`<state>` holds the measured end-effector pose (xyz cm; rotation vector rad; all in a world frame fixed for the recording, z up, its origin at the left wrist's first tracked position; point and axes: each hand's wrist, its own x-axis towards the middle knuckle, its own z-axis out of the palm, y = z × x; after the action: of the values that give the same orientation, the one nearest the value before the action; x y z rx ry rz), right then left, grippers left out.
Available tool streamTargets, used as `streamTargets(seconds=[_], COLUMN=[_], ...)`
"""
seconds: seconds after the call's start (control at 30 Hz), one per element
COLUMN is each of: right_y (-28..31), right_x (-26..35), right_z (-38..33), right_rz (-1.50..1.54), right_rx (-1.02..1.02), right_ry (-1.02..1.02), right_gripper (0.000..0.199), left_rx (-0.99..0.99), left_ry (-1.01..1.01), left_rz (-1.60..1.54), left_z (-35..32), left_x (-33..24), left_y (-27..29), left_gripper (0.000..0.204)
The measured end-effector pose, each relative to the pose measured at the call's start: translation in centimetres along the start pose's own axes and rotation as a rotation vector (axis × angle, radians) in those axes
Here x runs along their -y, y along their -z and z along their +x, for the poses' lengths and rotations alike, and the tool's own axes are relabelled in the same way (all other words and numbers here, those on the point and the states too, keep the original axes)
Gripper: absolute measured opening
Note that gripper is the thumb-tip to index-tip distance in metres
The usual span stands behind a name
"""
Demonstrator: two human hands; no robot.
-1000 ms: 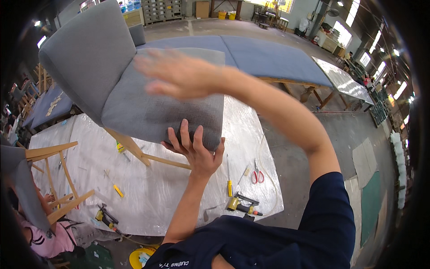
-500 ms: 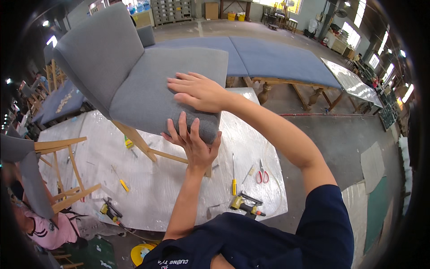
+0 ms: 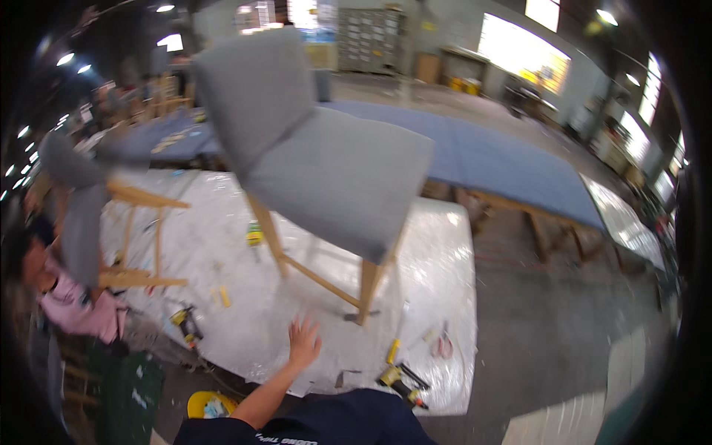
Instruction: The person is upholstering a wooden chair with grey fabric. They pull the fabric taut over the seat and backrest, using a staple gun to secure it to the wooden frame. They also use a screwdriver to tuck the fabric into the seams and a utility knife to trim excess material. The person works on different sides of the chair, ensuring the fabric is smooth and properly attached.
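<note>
A grey upholstered chair (image 3: 337, 174) with pale wooden legs stands upright on the plastic-covered worktable (image 3: 445, 267). My left hand (image 3: 304, 343) is open over the near part of the table, fingers spread, holding nothing. It is apart from the chair, a little left of its front leg. My right hand is out of view. To the right of my left hand lie a yellow-green staple gun (image 3: 400, 383), a yellow-handled tool (image 3: 393, 350) and red-handled scissors (image 3: 443, 345), all somewhat blurred.
At the left a person in pink (image 3: 81, 308) is beside another grey chair (image 3: 83, 222) tipped over on the table. A second staple gun (image 3: 185, 326) lies near them. A yellow bucket (image 3: 200, 405) stands below the table edge. Behind runs a long blue-topped table (image 3: 512, 167).
Both hands have come off the chair seat. My left hand has dropped toward the table, and my right hand has left the view. The whole view has shifted.
</note>
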<state>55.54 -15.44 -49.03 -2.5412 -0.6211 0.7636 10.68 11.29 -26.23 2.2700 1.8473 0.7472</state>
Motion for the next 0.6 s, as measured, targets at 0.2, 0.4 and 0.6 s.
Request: streamTargets(seconds=[0.2, 0.4, 0.6], right_y=[-1.1, -0.4, 4.3], right_x=[11.3, 15.4, 36.9], right_z=[1.8, 7.2, 17.6], right_rz=[-0.023, 0.024, 0.723], right_rx=[0.11, 0.123, 0.263], right_ry=[0.192, 0.358, 0.61], right_gripper=[0.038, 0.039, 0.04], left_rx=[0.923, 0.94, 0.819], left_ry=[0.849, 1.23, 1.049], left_rz=[-0.083, -0.215, -0.239], left_z=[-28.9, -41.5, -39.0], left_x=[8.0, 5.5, 3.2], left_y=[-1.5, 0.7, -3.2], left_gripper=[0.044, 0.043, 0.042])
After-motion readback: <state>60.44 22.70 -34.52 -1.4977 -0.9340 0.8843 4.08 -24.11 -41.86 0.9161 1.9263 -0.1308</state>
